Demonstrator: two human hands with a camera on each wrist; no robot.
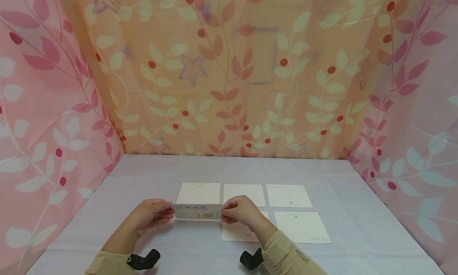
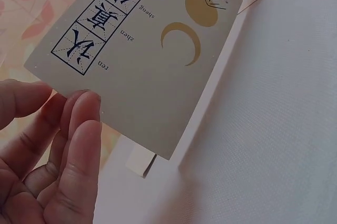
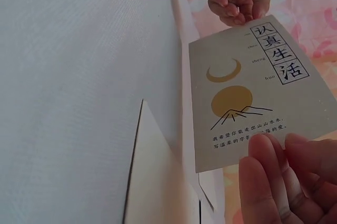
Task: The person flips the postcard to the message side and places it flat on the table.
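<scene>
A postcard is held up between two hands just above the table. The left hand pinches one short end between thumb and fingers, while the right hand pinches the opposite end. In the right wrist view, the printed side of the postcard shows boxed Chinese characters, a golden crescent, a golden disc and mountain lines. Several pale cards lie flat beyond and beside the hands: a back left card, a back middle card, a back right card, a front middle card and a front right card.
A white cloth covers the table. Patterned curtains enclose it, with an orange back curtain and pink ones at the sides. Black curved devices stick out at the left wrist and right wrist.
</scene>
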